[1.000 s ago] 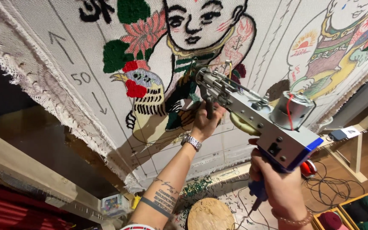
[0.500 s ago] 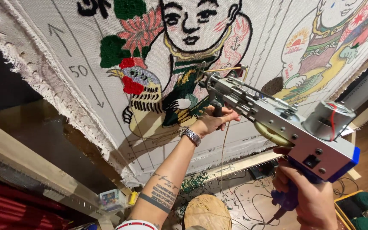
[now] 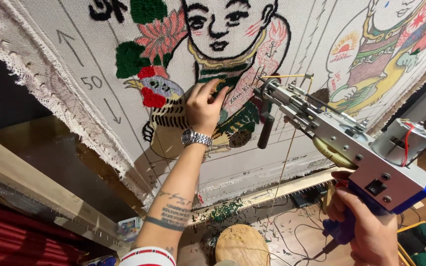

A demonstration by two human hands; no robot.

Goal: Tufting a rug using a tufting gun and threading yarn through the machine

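Note:
A white tufting cloth (image 3: 252, 162) hangs stretched in front of me, with a partly tufted picture of a child holding a rooster (image 3: 161, 93). My left hand (image 3: 203, 106) lies flat on the tufted area below the child's neck, fingers spread, a metal watch on its wrist. My right hand (image 3: 366, 231) grips the blue handle of a silver tufting gun (image 3: 351, 143) with a round motor on top. The gun's needle end points at the cloth just right of my left hand. A yellow yarn (image 3: 282, 167) runs down from the gun. The gun's black front handle (image 3: 266, 129) hangs free.
A second figure (image 3: 380, 54) is drawn on the cloth at the upper right. The wooden frame bar (image 3: 282, 189) runs under the cloth. Below lie a round wooden stool (image 3: 242, 246), green yarn scraps, cables, and a box of yarn balls (image 3: 422, 244) at the lower right.
My left hand let go of the gun's black front handle and moved up-left onto the tufted cloth. The gun shifted slightly right and back from the cloth.

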